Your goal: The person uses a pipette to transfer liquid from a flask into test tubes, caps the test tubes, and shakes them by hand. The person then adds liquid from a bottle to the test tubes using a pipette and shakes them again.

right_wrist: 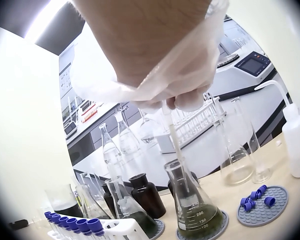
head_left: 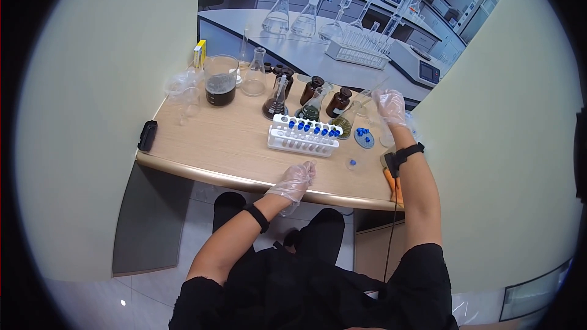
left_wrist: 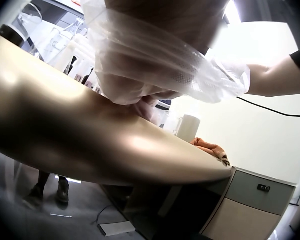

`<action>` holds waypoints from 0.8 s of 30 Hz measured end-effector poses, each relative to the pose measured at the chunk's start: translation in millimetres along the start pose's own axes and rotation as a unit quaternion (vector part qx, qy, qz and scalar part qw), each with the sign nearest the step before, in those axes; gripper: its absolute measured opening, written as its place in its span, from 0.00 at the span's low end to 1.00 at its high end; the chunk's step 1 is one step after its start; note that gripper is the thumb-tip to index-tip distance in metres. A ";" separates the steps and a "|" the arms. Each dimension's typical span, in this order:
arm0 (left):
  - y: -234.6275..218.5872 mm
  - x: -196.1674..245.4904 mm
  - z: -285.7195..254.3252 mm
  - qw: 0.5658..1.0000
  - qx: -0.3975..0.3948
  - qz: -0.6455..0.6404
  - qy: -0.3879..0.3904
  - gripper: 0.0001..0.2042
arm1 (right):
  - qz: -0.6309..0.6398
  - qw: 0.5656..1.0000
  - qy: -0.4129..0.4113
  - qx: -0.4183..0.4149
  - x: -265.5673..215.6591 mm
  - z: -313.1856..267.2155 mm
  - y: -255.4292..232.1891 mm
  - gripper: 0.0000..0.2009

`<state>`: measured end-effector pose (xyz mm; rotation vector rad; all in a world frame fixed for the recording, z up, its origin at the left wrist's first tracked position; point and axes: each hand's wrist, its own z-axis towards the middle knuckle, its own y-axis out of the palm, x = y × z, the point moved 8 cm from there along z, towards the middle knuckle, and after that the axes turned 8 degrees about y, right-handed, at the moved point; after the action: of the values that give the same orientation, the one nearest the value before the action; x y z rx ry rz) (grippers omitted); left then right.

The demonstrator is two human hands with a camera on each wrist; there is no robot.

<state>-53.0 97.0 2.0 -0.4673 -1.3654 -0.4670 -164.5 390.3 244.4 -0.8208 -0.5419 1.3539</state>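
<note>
Pinched in the gloved fingers of my right hand [head_left: 391, 107] is a thin clear dropper [right_wrist: 174, 134]. It slants down into the neck of a conical flask [right_wrist: 196, 216] of olive-green liquid standing on a grey round mat. Loosely curled, my gloved left hand [head_left: 295, 181] rests at the table's front edge, with nothing visible in it. Beyond it stands a white tube rack [head_left: 302, 145] holding a row of tubes with blue caps [right_wrist: 77, 224]. Several loose blue caps [right_wrist: 250, 203] lie on another grey mat [right_wrist: 276, 214] right of the flask.
Two more flasks, one with dark liquid [head_left: 274, 106] and one with green [head_left: 309, 112], stand behind the rack among brown bottles [head_left: 338, 103]. A beaker of dark liquid [head_left: 221, 95] is at the left. A wash bottle [right_wrist: 296, 137] and orange cloth [left_wrist: 210, 148] are at the right.
</note>
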 end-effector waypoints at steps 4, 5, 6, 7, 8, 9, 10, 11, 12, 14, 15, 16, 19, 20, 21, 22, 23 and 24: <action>-0.2 -1.9 -0.9 0.999 0.006 -0.017 -0.033 0.06 | 0.006 1.000 0.016 -0.014 1.9 -1.1 -10.3 0.27; 0.1 -2.2 -0.8 0.999 0.006 -0.018 -0.033 0.06 | 0.009 0.999 0.041 -0.032 3.7 -0.3 -9.5 0.26; -0.5 -2.2 -1.0 0.999 0.008 -0.011 -0.032 0.06 | 0.013 0.997 0.066 -0.049 5.3 -0.2 -8.3 0.26; -1.1 -3.4 -0.4 0.999 0.010 -0.004 -0.030 0.06 | 0.013 0.997 0.066 -0.049 2.2 0.3 -10.4 0.26; -0.8 -4.8 0.0 0.999 0.009 -0.004 -0.031 0.06 | 0.011 0.995 0.081 -0.057 1.1 0.2 -10.7 0.26; -0.1 -6.0 0.6 0.999 0.010 -0.008 -0.029 0.07 | 0.009 0.993 0.095 -0.066 0.1 -0.2 -11.0 0.26; 0.1 -5.4 1.0 0.999 0.010 -0.013 -0.028 0.07 | 0.009 0.993 0.095 -0.066 -1.0 0.1 -11.0 0.26; 0.0 -5.2 0.8 0.999 0.010 -0.013 -0.028 0.07 | 0.018 0.991 0.115 -0.068 1.2 0.1 -10.7 0.26; 0.1 -4.6 0.7 1.000 0.007 -0.007 -0.025 0.08 | 0.026 0.988 0.136 -0.069 3.5 0.1 -10.6 0.25; 0.5 -6.5 0.8 1.000 0.005 -0.001 -0.023 0.08 | 0.024 0.987 0.138 -0.078 5.4 0.7 -7.9 0.25; 0.7 -6.6 1.0 1.000 0.007 -0.010 -0.016 0.08 | 0.023 0.986 0.139 -0.088 6.6 0.8 -5.9 0.25; 0.7 -5.8 0.7 1.000 0.010 -0.018 -0.010 0.08 | 0.023 0.986 0.140 -0.088 8.8 0.7 -4.4 0.25; 2.0 -7.9 1.5 0.999 0.007 -0.030 -0.025 0.08 | 0.026 0.990 0.115 -0.079 16.3 2.3 4.5 0.24; 2.3 -8.4 1.8 0.999 0.007 -0.031 -0.025 0.08 | 0.008 0.995 0.075 -0.068 19.4 5.8 11.0 0.24; 2.1 -8.4 1.9 0.999 0.006 -0.027 -0.018 0.08 | -0.009 0.998 0.034 -0.058 22.5 7.7 17.6 0.23; 2.1 -9.1 2.1 1.000 0.005 -0.023 -0.012 0.08 | -0.009 0.998 0.035 -0.058 18.7 6.2 14.4 0.23; 3.0 -12.6 3.0 1.000 0.004 -0.023 -0.013 0.08 | 0.013 0.997 0.057 -0.049 13.9 3.6 5.7 0.23; 3.9 -15.6 4.5 0.999 0.007 -0.036 -0.011 0.08 | 0.035 0.995 0.079 -0.040 9.1 1.6 -3.4 0.23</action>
<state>-56.7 103.4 -12.9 -0.4137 -1.4097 -0.5124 -162.1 399.4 247.0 -1.0108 -0.4484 1.3249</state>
